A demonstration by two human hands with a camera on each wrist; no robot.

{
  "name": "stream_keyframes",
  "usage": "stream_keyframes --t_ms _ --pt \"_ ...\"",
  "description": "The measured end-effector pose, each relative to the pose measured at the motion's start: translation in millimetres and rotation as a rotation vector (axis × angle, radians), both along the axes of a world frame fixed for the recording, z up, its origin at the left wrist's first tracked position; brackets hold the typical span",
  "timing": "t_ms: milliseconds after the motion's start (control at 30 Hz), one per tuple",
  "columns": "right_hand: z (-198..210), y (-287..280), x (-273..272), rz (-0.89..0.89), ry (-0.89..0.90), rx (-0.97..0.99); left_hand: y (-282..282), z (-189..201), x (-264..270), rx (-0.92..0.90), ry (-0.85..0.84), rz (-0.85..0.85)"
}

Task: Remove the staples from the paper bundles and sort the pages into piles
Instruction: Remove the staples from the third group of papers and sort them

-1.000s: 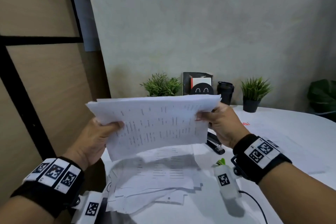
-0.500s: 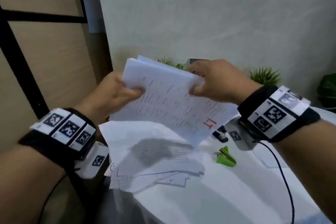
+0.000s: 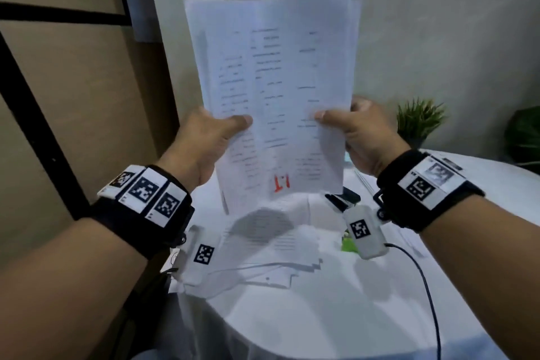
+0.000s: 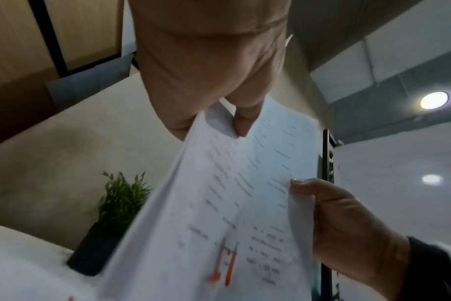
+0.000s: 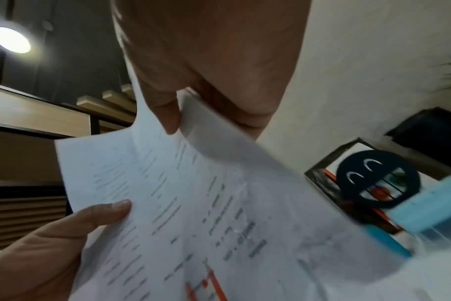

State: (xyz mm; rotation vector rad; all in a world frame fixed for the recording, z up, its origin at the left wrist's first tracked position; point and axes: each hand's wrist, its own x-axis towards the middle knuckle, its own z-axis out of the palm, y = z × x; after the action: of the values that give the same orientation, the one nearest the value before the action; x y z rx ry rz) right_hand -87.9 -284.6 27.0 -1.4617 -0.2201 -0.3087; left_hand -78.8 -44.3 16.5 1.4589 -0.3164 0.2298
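I hold a white paper bundle (image 3: 274, 73) upright in front of me, printed side toward me, with a red handwritten mark (image 3: 282, 183) upside down near its lower edge. My left hand (image 3: 225, 128) pinches the bundle's lower left edge, thumb on the front page. On the lower right edge my right hand (image 3: 339, 123) pinches it the same way. In the left wrist view the left thumb (image 4: 242, 122) presses on the bundle (image 4: 232, 203). In the right wrist view the right thumb (image 5: 168, 116) lies on the pages (image 5: 193, 203). No staple is visible.
A pile of loose pages (image 3: 263, 245) lies on the white table (image 3: 321, 316) under the bundle. A black stapler (image 3: 347, 197) and a green tool (image 3: 347, 245) sit right of the pile. A potted plant (image 3: 420, 117) and a black smiley holder (image 5: 376, 181) stand by the wall.
The bundle has turned from lying sideways to standing upright and has risen. Both hands have shifted along it and now pinch its lower side edges.
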Motion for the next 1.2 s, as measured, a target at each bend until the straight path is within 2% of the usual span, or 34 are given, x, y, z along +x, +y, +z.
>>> stream_keyframes --t_ms 233,367,500,667,867,933,967,1000,1033,1067,1133,1200 --pt "-75 9 3 -0.073 0.114 -0.003 7 -76 0 -0.073 0.106 0.097" --pt "-95 13 0 -0.046 0.175 0.016 4 -93 -8 -0.047 0.171 0.055" --pt "-93 14 2 -0.036 0.181 0.041 -1 -87 -6 -0.016 0.160 0.032" --pt "-94 15 2 -0.037 0.239 -0.035 -8 -89 -9 0.059 0.188 0.043" --pt "-64 -9 -1 0.009 0.212 -0.251 6 -63 3 -0.260 0.220 -0.026" --pt "-35 -17 -2 -0.028 0.139 -0.377 31 -51 21 -0.232 0.206 0.135" --pt "-18 -19 -2 -0.067 0.097 -0.453 48 -47 35 -0.189 0.179 0.245" --pt "0 -20 -4 -0.108 0.052 -0.544 72 -44 50 -0.018 0.096 0.351" --pt "18 -21 -5 -0.147 0.006 -0.667 89 -40 66 0.194 -0.009 0.511" --pt "34 -19 -8 -0.174 -0.044 -0.819 98 -30 74 0.462 -0.187 0.590" --pt "59 -11 -13 -0.176 -0.170 -1.148 67 4 41 0.865 -0.585 0.565" --pt "72 5 -18 -0.147 -0.324 -1.381 25 46 -3 1.139 -0.823 0.551"
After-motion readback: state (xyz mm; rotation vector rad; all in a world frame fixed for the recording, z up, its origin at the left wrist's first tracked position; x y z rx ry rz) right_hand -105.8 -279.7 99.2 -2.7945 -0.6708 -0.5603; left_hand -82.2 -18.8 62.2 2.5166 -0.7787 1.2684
